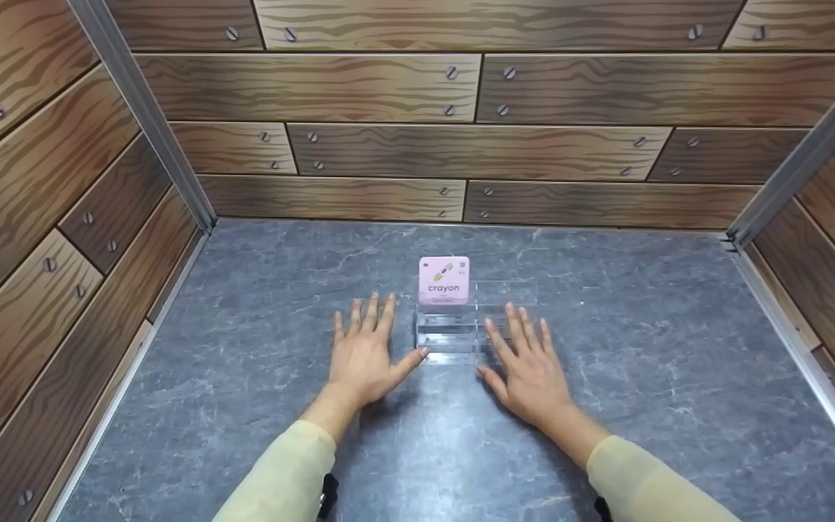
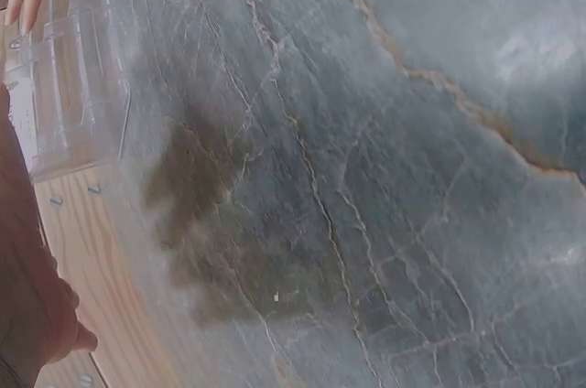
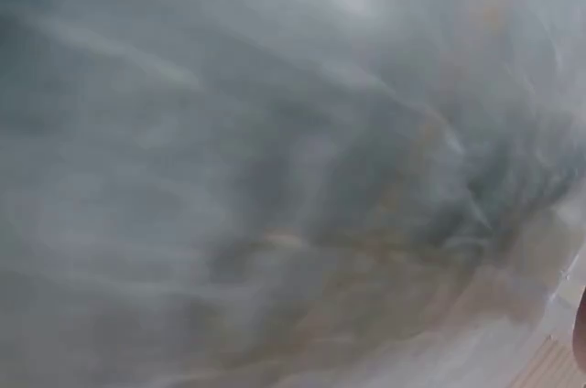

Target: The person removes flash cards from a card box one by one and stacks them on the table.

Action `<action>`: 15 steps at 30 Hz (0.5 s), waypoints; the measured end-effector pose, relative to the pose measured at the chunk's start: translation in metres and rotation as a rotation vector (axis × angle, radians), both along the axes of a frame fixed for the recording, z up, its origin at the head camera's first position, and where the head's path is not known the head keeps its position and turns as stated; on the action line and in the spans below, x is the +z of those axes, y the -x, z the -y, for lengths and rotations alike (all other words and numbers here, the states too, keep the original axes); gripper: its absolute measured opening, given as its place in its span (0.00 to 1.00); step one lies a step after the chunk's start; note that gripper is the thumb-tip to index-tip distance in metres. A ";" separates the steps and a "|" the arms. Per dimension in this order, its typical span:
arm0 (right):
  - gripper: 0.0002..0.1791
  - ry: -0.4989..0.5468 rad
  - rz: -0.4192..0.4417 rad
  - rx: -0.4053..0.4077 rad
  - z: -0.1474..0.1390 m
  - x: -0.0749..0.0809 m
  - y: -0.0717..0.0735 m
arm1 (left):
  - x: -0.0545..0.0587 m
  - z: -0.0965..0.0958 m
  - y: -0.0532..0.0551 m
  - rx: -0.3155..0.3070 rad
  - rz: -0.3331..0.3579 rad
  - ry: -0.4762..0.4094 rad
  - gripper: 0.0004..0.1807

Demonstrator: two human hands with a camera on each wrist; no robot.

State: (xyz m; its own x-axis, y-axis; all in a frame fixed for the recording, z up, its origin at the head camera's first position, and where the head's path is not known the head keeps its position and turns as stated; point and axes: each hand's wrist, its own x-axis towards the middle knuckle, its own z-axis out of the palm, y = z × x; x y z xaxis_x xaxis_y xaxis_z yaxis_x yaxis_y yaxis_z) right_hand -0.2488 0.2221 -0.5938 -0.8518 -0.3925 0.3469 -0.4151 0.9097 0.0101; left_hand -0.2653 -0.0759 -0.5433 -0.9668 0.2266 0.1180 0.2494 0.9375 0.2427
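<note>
Pink card [image 1: 443, 280]: standing at the clear rack's [image 1: 450, 339] back left.
Left hand [image 1: 364, 360]: fingers spread, holding nothing, beside the rack's left edge.
Right hand [image 1: 531, 375]: nearer, fingers spread and empty, over the rack's right side.

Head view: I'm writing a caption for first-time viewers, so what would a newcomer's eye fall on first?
Probably the pink crayon card, a lone patch of pink at the far left of the clear plastic holder on the grey marbled tabletop. Next come the left hand, at the holder's left side, and the right hand, overlapping its right side in this view. Behind them, the wood-plank-patterned back wall fills the top.
</note>
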 end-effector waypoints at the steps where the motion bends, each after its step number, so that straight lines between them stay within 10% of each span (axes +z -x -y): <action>1: 0.43 -0.002 0.007 0.002 0.000 -0.001 -0.003 | 0.001 0.000 0.000 0.001 0.001 -0.001 0.58; 15: 0.39 0.049 0.025 0.010 -0.001 -0.010 -0.016 | 0.007 -0.002 -0.002 0.002 -0.035 0.010 0.59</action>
State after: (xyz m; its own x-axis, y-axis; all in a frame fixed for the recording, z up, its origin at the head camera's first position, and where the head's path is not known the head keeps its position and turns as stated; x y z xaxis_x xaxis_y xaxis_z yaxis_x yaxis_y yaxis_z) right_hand -0.2327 0.2227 -0.6038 -0.8566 -0.3841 0.3445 -0.4237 0.9047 -0.0448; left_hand -0.2632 -0.0736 -0.5364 -0.9626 0.2263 0.1492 0.2559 0.9402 0.2248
